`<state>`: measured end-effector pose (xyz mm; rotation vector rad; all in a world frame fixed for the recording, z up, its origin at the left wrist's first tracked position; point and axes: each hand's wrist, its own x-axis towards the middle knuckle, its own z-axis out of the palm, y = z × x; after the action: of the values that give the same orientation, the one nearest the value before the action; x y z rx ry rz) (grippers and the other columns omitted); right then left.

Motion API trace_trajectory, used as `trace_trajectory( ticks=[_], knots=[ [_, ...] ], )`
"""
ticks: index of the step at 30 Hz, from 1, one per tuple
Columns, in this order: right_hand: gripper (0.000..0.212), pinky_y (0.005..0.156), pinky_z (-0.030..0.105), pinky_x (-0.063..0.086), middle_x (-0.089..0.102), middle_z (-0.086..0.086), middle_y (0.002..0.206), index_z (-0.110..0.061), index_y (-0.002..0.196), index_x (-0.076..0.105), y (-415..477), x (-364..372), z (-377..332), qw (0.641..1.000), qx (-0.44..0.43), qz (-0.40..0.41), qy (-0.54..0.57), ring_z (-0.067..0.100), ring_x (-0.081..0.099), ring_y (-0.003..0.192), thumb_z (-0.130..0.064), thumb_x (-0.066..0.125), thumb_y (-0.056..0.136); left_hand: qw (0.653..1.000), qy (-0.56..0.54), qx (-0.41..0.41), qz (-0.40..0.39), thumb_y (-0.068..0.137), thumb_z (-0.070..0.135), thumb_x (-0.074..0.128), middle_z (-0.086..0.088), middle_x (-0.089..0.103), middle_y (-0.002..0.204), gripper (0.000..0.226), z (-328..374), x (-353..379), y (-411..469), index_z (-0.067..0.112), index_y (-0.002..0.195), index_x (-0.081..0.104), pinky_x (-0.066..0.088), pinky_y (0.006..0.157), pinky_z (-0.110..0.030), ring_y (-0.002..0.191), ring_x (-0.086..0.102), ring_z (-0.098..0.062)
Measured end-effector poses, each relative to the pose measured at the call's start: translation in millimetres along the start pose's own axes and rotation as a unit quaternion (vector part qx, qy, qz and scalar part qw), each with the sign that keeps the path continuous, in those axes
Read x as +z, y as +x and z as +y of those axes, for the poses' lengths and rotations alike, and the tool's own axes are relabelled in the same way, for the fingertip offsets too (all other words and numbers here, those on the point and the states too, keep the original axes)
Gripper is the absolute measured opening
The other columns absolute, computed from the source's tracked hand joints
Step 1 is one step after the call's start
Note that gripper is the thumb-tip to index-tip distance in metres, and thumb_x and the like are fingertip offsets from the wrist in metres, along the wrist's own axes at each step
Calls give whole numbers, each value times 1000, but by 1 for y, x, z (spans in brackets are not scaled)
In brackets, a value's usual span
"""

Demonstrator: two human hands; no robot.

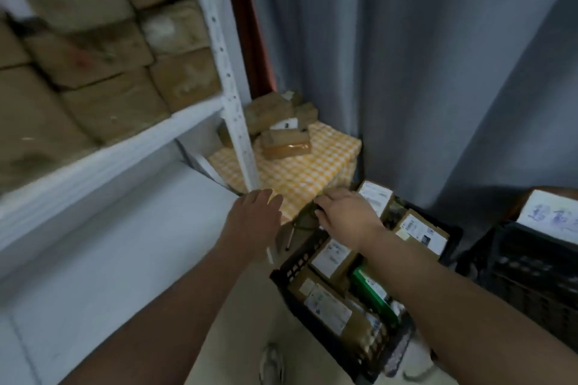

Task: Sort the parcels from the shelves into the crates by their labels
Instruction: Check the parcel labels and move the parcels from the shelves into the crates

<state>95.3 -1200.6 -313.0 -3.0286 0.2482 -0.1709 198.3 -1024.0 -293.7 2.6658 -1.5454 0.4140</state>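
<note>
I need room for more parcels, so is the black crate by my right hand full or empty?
Nearly full: the crate is packed with labelled parcels up near its rim.

1 head view (close), facing down.

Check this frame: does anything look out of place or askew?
A few brown parcels lie in a loose, tilted heap on the yellow checked cloth beside the shelf post, neither on a shelf nor in the black crate. Nothing looks spilled or damaged.
</note>
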Motion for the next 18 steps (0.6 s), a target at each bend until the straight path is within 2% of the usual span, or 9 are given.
trace_trajectory(
  ticks=[4,7,9,11,15,18],
  knots=[
    [35,93,36,39,55,4,124,-17,127,54,14,-60,-64,992,-95,85,-3,23,51,112,-31,36,100,996,45,-50,61,73,15,79,-20,69,105,35,-32,-81,-44,4,105,70,54,74,-47,92,67,-38],
    [30,86,37,47,61,7,119,-12,119,62,18,-96,-112,977,-140,153,43,25,57,104,-26,45,98,987,72,-109,89,87,23,65,-16,64,116,31,-56,-129,-76,7,114,65,49,85,-45,106,61,-37],
    [25,79,36,52,63,7,112,-11,111,66,22,-117,-143,964,-157,200,71,24,61,96,-22,51,94,980,90,-135,115,86,24,66,-13,66,111,28,-71,-157,-96,8,110,66,49,82,-43,101,62,-35],
    [22,75,34,53,63,6,106,-11,106,67,28,-135,-174,952,-174,235,91,22,61,90,-21,54,92,971,110,-158,143,80,22,73,-12,68,100,26,-86,-182,-117,8,102,69,52,71,-40,87,65,-34],
    [26,79,35,50,62,7,111,-9,113,66,49,-160,-237,930,-215,264,140,24,60,97,-19,57,91,953,117,-212,181,89,27,61,-11,64,109,29,-125,-217,-161,10,112,64,49,78,-41,95,60,-33],
    [29,80,33,45,60,6,116,-10,118,63,68,-168,-288,917,-239,275,163,25,58,103,-20,59,91,944,129,-236,193,88,26,61,-11,63,112,31,-158,-237,-196,9,114,64,50,81,-41,98,60,-32]
  ],
)
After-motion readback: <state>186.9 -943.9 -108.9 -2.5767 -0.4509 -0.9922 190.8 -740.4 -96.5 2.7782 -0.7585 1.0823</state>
